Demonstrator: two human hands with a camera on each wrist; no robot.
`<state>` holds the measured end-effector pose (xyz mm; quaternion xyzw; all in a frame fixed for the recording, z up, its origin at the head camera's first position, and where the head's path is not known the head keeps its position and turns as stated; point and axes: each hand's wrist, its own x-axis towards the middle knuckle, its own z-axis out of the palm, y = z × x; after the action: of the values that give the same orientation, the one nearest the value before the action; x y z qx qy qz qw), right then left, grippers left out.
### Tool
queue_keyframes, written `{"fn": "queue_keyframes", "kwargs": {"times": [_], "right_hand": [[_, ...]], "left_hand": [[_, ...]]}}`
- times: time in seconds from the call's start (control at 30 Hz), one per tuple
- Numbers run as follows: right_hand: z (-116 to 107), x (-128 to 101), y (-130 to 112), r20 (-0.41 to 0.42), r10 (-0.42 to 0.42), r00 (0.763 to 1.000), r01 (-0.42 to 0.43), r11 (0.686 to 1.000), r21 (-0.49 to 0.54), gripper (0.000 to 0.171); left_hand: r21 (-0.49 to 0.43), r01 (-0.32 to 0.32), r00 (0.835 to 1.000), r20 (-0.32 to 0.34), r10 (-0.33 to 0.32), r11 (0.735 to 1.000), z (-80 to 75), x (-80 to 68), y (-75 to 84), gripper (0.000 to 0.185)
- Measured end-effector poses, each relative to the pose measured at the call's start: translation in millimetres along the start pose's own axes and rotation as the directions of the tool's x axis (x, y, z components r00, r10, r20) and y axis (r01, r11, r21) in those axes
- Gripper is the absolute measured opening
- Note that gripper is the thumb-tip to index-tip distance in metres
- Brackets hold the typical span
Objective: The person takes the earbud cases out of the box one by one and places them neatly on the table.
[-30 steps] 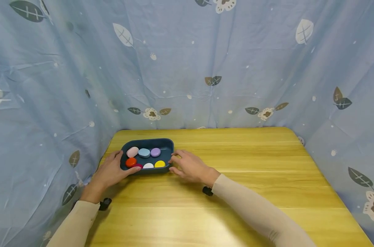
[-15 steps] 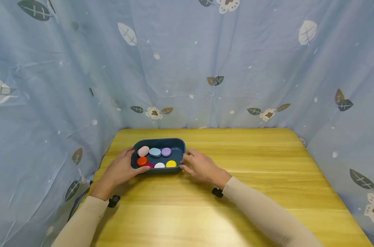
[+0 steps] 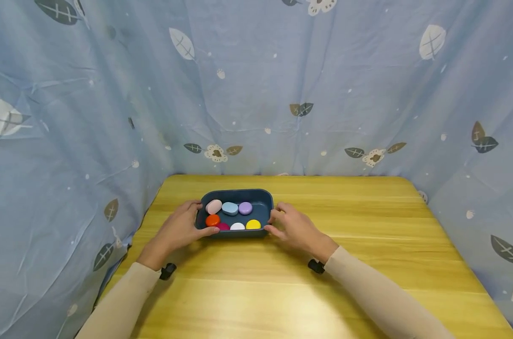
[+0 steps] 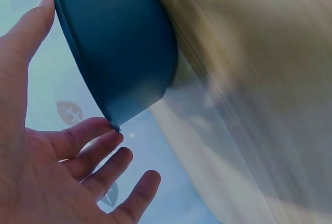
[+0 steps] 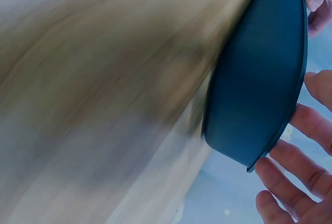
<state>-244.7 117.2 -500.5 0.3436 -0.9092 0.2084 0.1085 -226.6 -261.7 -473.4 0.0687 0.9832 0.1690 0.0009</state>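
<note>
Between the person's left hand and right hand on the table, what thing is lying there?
In the head view the dark blue tray lies between the left hand and the right hand, holding coloured oval stones. Both hands touch its ends on the wooden table.

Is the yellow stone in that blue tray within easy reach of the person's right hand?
Probably yes. The right hand rests at the blue tray's right end, and the yellow stone lies uncovered in the near right corner, with nothing between them but the low rim.
</note>
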Motion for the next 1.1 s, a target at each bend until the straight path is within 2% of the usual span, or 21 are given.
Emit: {"fn": "queue_keyframes", "kwargs": {"times": [0.4, 0.77, 0.97, 1.1], "right_hand": [[-12.8, -16.5, 15.1, 0.003, 0.049, 0.999, -0.049, 0.999, -0.002, 0.024], [-27.7, -34.1, 33.4, -0.053, 0.031, 0.998, -0.031, 1.000, -0.002, 0.029], [-34.0, -46.4, 47.1, -0.099, 0.001, 0.995, -0.001, 1.000, 0.003, 0.029], [-40.7, -53.6, 54.7, -0.085, 0.003, 0.996, -0.002, 1.000, 0.013, 0.029]], "left_hand": [[-0.035, -0.035, 0.999, 0.037, 0.036, 0.999, 7.9, 6.2, 16.1, 0.113], [-0.052, -0.102, 0.992, 0.067, 0.106, 0.993, 16.6, 14.9, 30.5, 0.110], [-0.061, -0.152, 0.985, 0.074, 0.157, 0.986, 20.9, 19.8, 42.8, 0.118], [-0.055, -0.177, 0.980, 0.082, 0.182, 0.983, 25.3, 22.8, 50.7, 0.122]]}}
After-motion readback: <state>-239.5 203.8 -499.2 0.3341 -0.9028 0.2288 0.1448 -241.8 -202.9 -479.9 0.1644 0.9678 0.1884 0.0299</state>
